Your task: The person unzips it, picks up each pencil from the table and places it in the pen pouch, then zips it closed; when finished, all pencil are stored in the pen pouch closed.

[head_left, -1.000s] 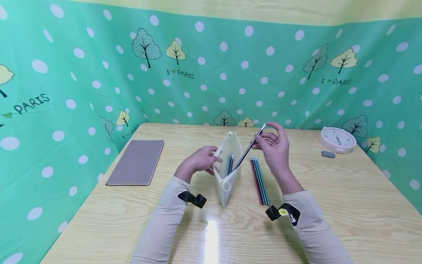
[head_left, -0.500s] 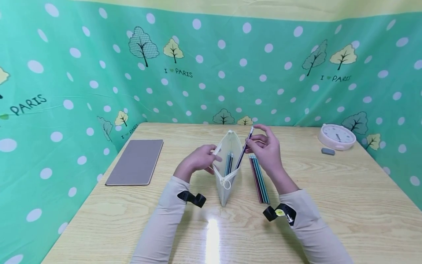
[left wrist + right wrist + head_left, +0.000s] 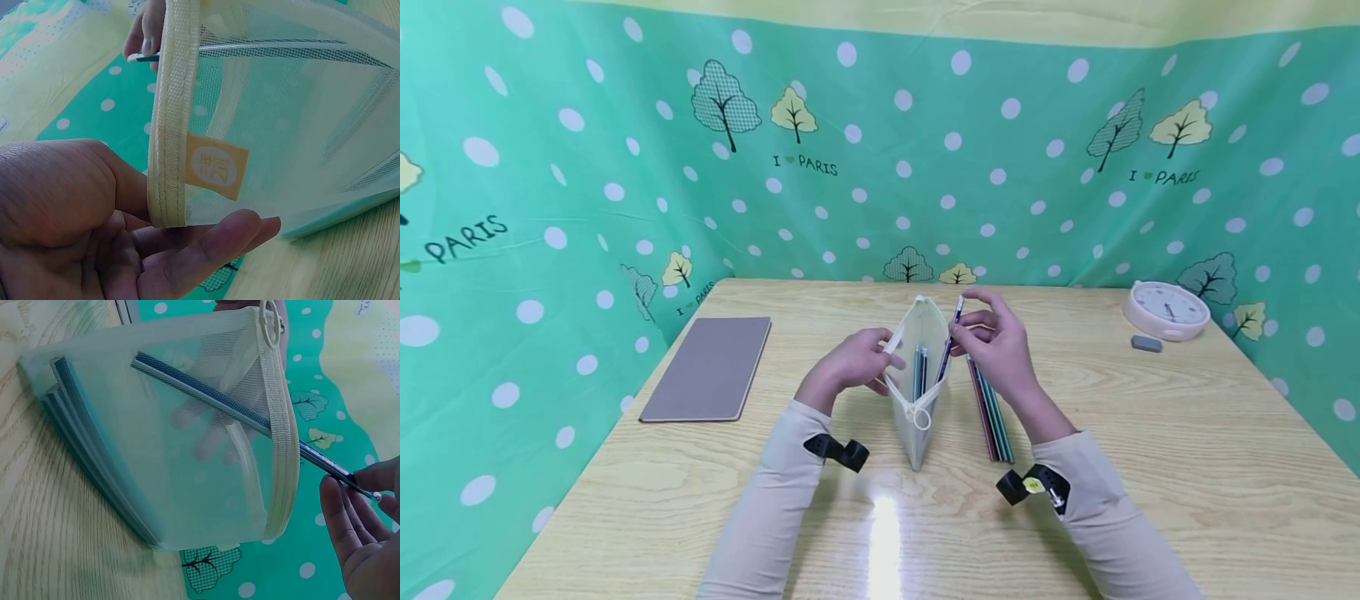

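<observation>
A: Green tree-print cloth (image 3: pixel 880 150) behind, pale wooden worktop (image 3: pixel 1187 433) running up to it, and all eyes on one dark pencil (image 3: pixel 315 457)!

B: Lower part inside the mesh pouch (image 3: pixel 929 327), which is around mid-worktop, towards the far edge. The right hand (image 3: pixel 996 342) pinches the pencil near its pale-tipped end.

A: And there's the shift! A second ago it leans well out to the right; now it's steeper, tucked along the pouch's right wall, the hand drawn leftward with it.

B: So, I'd judge, it's nearly lined up with the standing pencils (image 3: pixel 921 375) inside, only not released yet.

A: Left hand (image 3: pixel 857 360)?

B: Gripping the pouch's left rim between thumb and fingers, mouth gaping.

A: Further out?

B: A row of pencils (image 3: pixel 995 417) lies just right of the pouch. Grey notebook (image 3: pixel 706 369) by the worktop's left edge, round clock (image 3: pixel 1168 312) near the far right corner, small grey block (image 3: pixel 1146 343) beside it. Those haven't budged!
</observation>
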A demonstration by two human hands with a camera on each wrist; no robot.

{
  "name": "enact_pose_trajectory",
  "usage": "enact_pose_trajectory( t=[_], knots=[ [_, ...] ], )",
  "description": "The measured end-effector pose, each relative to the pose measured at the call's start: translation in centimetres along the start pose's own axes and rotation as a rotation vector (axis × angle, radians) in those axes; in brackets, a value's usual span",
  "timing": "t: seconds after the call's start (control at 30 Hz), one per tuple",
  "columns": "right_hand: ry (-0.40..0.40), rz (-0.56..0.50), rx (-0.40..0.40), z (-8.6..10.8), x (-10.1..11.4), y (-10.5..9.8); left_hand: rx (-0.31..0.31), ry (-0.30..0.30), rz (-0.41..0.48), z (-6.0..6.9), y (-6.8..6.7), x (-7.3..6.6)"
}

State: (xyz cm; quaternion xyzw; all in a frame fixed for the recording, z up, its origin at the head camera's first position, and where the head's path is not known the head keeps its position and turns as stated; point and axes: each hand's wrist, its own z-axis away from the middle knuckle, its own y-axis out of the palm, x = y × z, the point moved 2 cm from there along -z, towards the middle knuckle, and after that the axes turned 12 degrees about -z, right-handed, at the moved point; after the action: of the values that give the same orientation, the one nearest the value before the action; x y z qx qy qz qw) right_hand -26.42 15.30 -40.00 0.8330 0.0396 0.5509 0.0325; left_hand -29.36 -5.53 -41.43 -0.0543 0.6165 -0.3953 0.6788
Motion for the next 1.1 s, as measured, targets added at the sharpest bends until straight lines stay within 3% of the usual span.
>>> enact_pose_trajectory(
  t=[0.67,1.1],
  knots=[
    [0.06,0.103,0.062,0.25,-0.63,0.54,-0.028,0.028,-0.018,-0.18,0.11,0.04],
    [0.048,0.153,0.073,0.52,-0.53,0.79,-0.034,0.021,-0.014,-0.34,0.18,-0.03]
  ],
)
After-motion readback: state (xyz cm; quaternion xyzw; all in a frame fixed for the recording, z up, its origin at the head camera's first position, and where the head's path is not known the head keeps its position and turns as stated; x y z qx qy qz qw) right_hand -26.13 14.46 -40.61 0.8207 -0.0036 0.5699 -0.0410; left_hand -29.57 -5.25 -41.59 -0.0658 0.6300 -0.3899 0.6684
